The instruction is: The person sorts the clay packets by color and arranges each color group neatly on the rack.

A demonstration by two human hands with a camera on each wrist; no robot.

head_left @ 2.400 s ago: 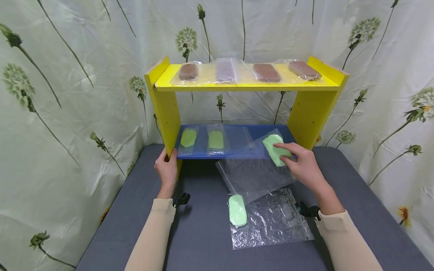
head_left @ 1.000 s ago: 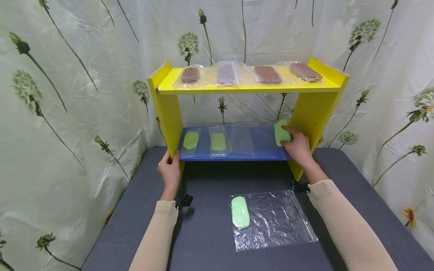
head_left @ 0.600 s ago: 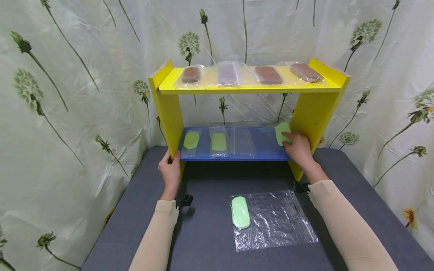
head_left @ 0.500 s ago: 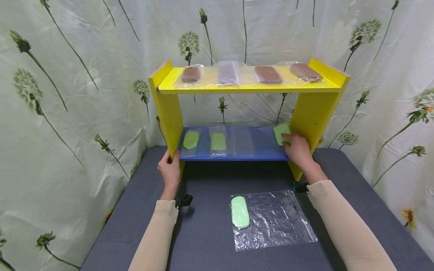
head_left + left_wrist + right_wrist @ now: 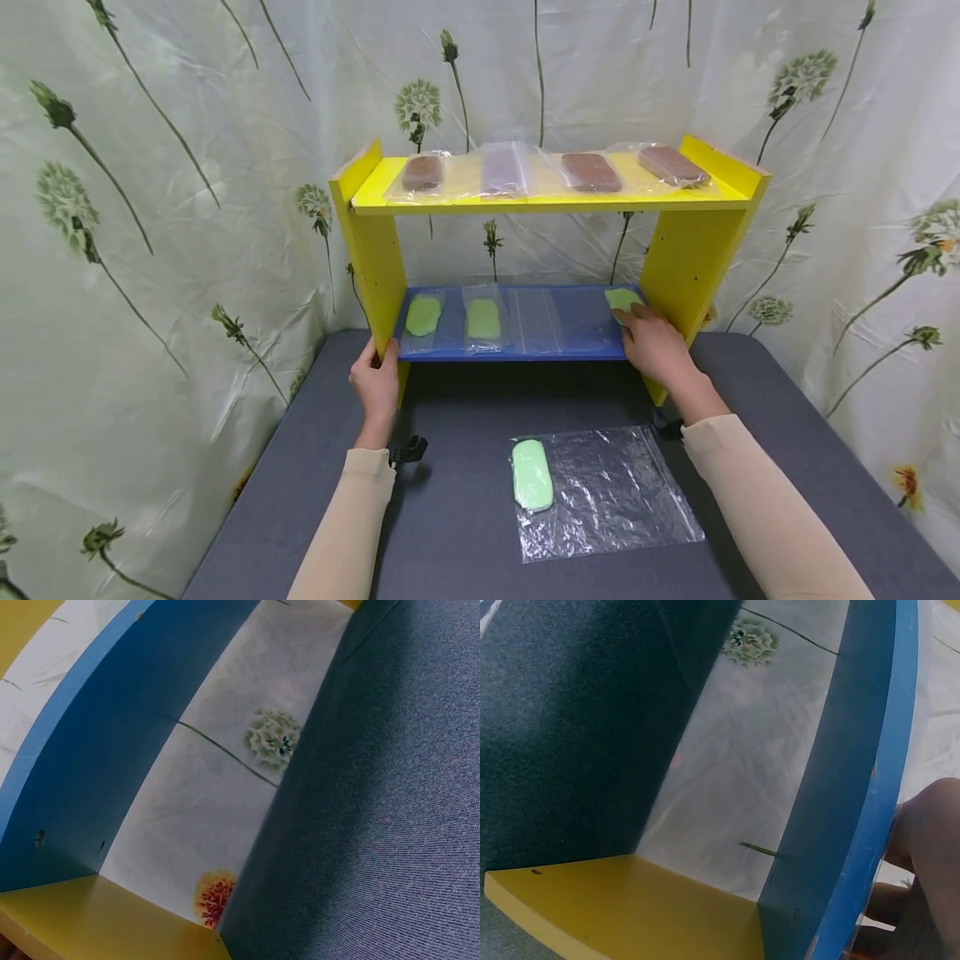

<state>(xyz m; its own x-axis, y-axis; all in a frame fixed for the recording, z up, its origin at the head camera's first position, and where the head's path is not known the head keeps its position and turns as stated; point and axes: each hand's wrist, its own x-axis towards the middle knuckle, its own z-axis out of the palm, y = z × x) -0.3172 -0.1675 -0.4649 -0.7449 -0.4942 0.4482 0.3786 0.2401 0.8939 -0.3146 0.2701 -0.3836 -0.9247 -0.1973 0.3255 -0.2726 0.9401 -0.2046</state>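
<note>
In the head view my left hand (image 5: 375, 383) grips the front edge of the yellow left side panel (image 5: 375, 267), thumb on the inner side near the blue shelf. My right hand (image 5: 660, 350) is at the right end of the blue shelf (image 5: 585, 329), holding a bagged pale green soap bar (image 5: 621, 297) with fingers over it and thumb near its front edge. The hand hides much of that bar. Two more bagged bars, a left soap bar (image 5: 423, 317) and a second soap bar (image 5: 482, 319), lie on the same shelf. In the right wrist view, curled fingers (image 5: 889, 904) show beside the shelf edge.
On the yellow upper shelf (image 5: 450, 204) lie several bagged bars, brown and greyish purple, including a brown bar (image 5: 591, 172). A clear zip bag (image 5: 615, 492) with a green soap bar (image 5: 532, 475) rests on the dark grey tabletop (image 5: 450, 542). A flowered curtain (image 5: 225, 167) hangs behind.
My right hand has carried the bagged green bar from the shelf's front edge back to its right end, then tipped it lower and flatter. My left hand stays on the side panel.
</note>
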